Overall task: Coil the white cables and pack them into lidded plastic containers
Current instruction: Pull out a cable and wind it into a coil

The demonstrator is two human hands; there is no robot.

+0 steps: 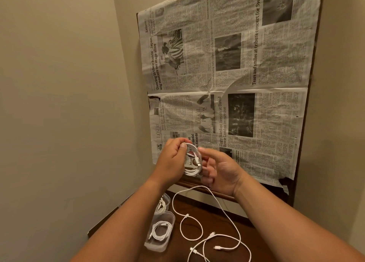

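Loose cables [186, 215] on table [197, 206]; left grip [171, 159], right grip [223, 169] hold coiled cable [192, 172]; newspaper [276, 123] reads "Ziggy Stardust".

- The left forearm [126, 218] and the right forearm [286, 222] are both bare along all that shows, with no cloth on them.
- The left hand [171, 159] and the right hand [223, 173] are bare too, wrists included.
- The left thumbnail [183, 145] is short, plain and rounded; other nails are too blurred to tell.
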